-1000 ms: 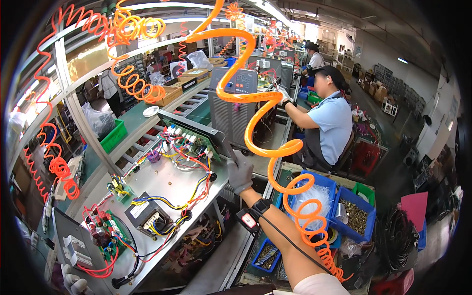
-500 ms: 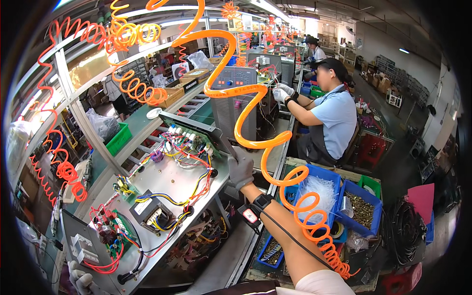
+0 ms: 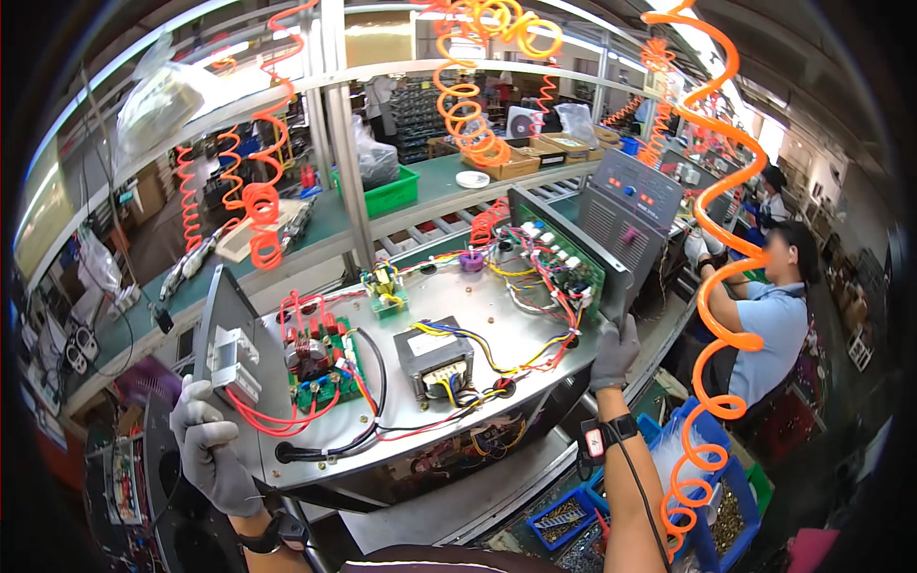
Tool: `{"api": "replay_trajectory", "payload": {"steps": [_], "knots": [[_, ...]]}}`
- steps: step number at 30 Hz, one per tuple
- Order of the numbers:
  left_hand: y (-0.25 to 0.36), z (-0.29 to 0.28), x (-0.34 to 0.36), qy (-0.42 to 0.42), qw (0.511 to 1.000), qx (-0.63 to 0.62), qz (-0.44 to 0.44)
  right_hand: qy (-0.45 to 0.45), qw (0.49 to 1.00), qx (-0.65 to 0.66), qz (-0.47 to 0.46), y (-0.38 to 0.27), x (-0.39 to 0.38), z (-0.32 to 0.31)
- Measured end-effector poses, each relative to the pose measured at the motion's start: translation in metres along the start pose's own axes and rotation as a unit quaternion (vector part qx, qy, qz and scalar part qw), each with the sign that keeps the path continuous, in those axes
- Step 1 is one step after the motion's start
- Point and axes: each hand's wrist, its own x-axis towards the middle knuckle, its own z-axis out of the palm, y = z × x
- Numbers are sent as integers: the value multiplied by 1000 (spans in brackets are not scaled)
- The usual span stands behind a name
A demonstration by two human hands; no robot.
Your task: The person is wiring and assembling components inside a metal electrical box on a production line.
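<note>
An open metal chassis lies in front of me, with a dark upright panel at each end. My left hand, in a grey glove, curls its fingers at the near edge of the left end panel. At the other end my right hand, gloved too, grips the near edge of the right panel; part of its fingers is hidden. Between the hands a black transformer stands on the plate. Beside it are a green circuit board with red wires and another circuit board with white connectors.
Orange coiled air hoses hang down at the right. Blue bins of small parts stand at the lower right. A co-worker in a light blue shirt sits at the right. Beyond the chassis runs a roller conveyor and a green bin.
My view has swung left, so the chassis now sits mid-picture. The left hand, partly cut off before, shows fully at the left panel. The right hand stays at the right panel.
</note>
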Motion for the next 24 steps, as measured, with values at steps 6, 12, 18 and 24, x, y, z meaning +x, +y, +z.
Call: {"api": "replay_trajectory", "payload": {"steps": [6,12,18,24], "knots": [[1,1,1,-6,1000,-18,4,5,999,-23,39,-14,-2,-1],[-1,-4,2,-19,1000,-2,11,7,998,-18,58,-35,-6,6],[-2,1,1,-24,999,-7,19,13,1000,-6,11,-22,-1,-4],[-8,-9,-8,-17,1000,-22,2,14,1000,-13,22,7,-4,6]]}}
